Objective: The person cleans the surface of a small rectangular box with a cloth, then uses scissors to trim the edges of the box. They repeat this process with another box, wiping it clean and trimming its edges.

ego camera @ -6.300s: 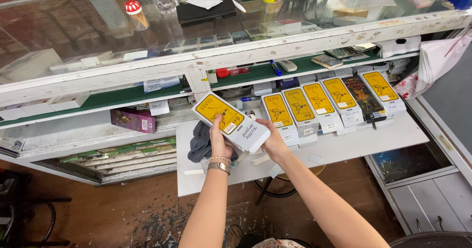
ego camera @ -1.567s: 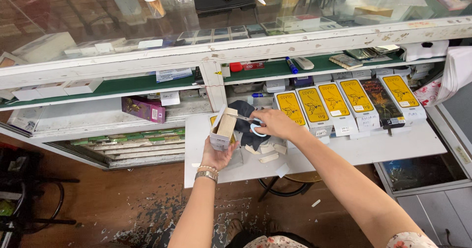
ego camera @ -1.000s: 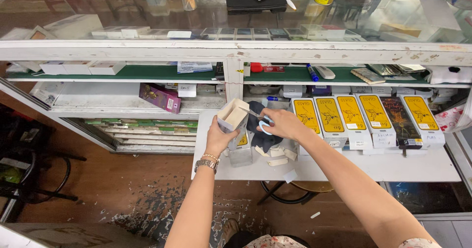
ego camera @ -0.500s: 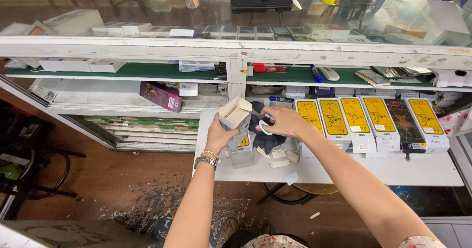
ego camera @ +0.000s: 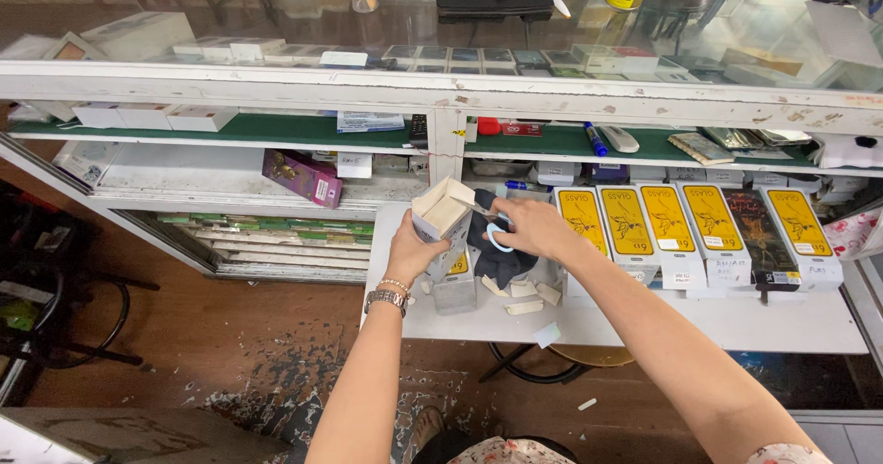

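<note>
My left hand (ego camera: pixel 411 251) holds a small open white box (ego camera: pixel 441 213) tilted up above the white pull-out shelf (ego camera: pixel 644 321). My right hand (ego camera: pixel 529 227) pinches a small light-blue ring-shaped piece (ego camera: pixel 498 237) beside the box mouth, over a dark cloth (ego camera: pixel 497 260). A yellow-fronted box (ego camera: pixel 454 280) stands under my left hand. Small white foam pieces (ego camera: pixel 524 291) lie on the shelf just below my right hand.
A row of several yellow flat boxes (ego camera: pixel 681 229) and one dark one (ego camera: pixel 759 239) stands to the right on the shelf. A glass display counter (ego camera: pixel 441 87) with green-lined shelves rises behind. A purple box (ego camera: pixel 302 177) lies left. Brown floor and a stool sit below.
The yellow box I held in both hands is now open, my left hand holding the white box and my right drawing out a small blue ring. The view has shifted left.
</note>
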